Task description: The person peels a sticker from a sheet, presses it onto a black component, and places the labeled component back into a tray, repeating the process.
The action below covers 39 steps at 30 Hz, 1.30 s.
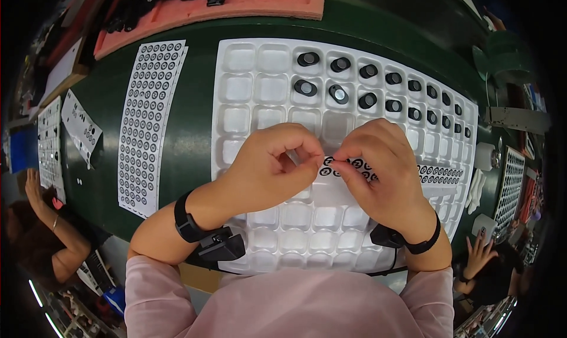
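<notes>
A narrow white sticker sheet [440, 174] with rows of round black-and-white stickers lies across the white compartment tray [264, 218], its middle passing behind my right hand. My right hand [384, 170] is closed in a pinch at the sheet's upper left end. Thumb and forefinger of my left hand [277, 164] are pressed together right beside it, almost touching the right fingertips. Whatever is between the left fingertips is too small to make out. In the tray's two far rows sit several oval black parts [368, 100], each with a grey round top.
A larger sticker sheet [144, 122] lies left on the green table [195, 90], with a partly used sheet [81, 125] beyond. A pink foam tray [236, 7] with black parts is at the back. White gloves [475, 190] lie right. Other people's hands [481, 255] show at both sides.
</notes>
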Tool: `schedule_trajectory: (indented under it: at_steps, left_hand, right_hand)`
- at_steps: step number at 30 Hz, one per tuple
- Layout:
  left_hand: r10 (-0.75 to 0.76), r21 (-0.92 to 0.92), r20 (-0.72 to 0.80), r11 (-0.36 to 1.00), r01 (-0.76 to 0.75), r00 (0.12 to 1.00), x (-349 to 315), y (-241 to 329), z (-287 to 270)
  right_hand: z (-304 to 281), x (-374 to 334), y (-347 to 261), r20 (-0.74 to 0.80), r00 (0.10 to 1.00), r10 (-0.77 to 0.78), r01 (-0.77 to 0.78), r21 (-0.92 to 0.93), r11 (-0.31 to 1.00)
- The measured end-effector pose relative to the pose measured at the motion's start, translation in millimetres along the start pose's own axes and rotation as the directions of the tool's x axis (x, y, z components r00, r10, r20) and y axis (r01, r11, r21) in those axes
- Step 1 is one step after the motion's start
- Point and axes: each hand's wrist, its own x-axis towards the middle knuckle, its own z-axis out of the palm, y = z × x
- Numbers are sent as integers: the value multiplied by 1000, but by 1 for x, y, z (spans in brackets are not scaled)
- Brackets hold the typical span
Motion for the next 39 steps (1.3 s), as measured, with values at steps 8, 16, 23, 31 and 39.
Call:
schedule_trajectory:
  at_steps: [8,16,23,31,39]
  left_hand:
    - [0,-125,108,992,13,994,4,3,-9]
    - [-196,-265,172,935,237,965,4,12,-10]
    - [-111,-193,168,971,143,979,6,3,-10]
    - [-118,-138,157,980,140,981,6,3,-10]
    - [-138,-128,84,981,148,987,7,9,-6]
  right_hand:
    - [-2,0,-2,26,999,37,-39,80,996]
    - [-4,0,0,17,999,-37,35,79,996]
    - [-3,-1,2,9,999,-50,49,104,993]
    - [-5,-1,0,28,998,-61,59,64,996]
    - [0,-2,-3,-24,999,-41,40,-24,999]
